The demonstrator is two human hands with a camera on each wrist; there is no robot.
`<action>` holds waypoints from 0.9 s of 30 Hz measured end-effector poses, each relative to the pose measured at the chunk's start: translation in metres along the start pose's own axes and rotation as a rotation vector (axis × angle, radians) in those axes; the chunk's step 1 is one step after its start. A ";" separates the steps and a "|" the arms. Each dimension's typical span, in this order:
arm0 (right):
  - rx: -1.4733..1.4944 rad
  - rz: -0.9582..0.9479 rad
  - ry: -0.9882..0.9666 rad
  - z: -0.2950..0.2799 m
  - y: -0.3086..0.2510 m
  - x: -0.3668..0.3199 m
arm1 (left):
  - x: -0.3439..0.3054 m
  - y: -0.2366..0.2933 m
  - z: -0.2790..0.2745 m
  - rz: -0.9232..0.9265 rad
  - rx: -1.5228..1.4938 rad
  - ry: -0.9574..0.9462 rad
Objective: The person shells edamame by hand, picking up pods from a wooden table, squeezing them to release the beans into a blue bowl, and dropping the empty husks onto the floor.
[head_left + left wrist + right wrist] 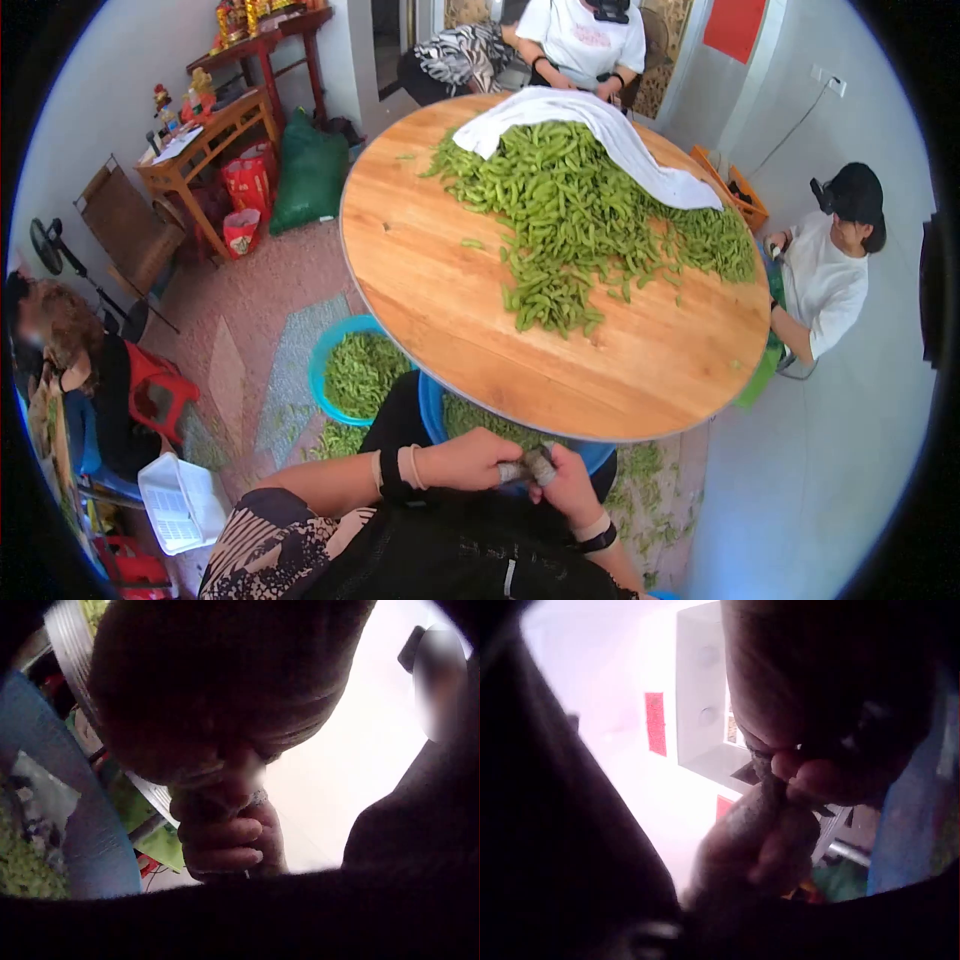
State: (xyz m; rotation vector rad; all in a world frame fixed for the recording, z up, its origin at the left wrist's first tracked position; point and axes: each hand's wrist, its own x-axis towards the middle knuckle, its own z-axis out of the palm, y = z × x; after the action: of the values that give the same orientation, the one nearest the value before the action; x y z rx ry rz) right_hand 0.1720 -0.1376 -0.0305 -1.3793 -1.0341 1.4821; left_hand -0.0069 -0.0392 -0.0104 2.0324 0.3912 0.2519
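In the head view, my two hands meet low in front of my body, just off the near edge of the round table. The left hand (465, 460) comes in from the left with curled fingers, gripping one end of a greyish wrapped tool (540, 466). My right hand (570, 492) grips its other side. Both wrist views are dark and show the fingers close together around the tool (763, 769); I cannot tell its exact kind. Below the hands stands a blue tub (432, 405) with green pods inside, partly hidden by the table.
A heap of green soybean pods (570, 200) lies on the round wooden table (450, 320), partly under a white cloth (640, 160). A turquoise basin (318, 365) of pods stands at left, near a white basket (180, 505). Several people sit around. Loose pods (645, 490) litter the floor.
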 end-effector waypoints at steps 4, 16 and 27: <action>0.460 0.058 0.020 0.010 -0.014 -0.001 | 0.000 -0.002 -0.009 -0.274 -0.635 -0.070; -0.732 -0.304 0.402 -0.010 -0.066 0.033 | -0.098 -0.073 -0.061 -0.694 0.675 0.616; -1.122 -0.352 0.683 -0.029 -0.060 0.119 | -0.045 -0.028 -0.056 -0.170 0.315 0.631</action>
State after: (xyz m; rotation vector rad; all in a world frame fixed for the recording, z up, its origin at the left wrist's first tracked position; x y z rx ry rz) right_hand 0.1991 -0.0049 -0.0116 -2.0662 -1.5761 0.0100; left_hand -0.0725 0.0017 -0.0098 2.1737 1.0441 0.7710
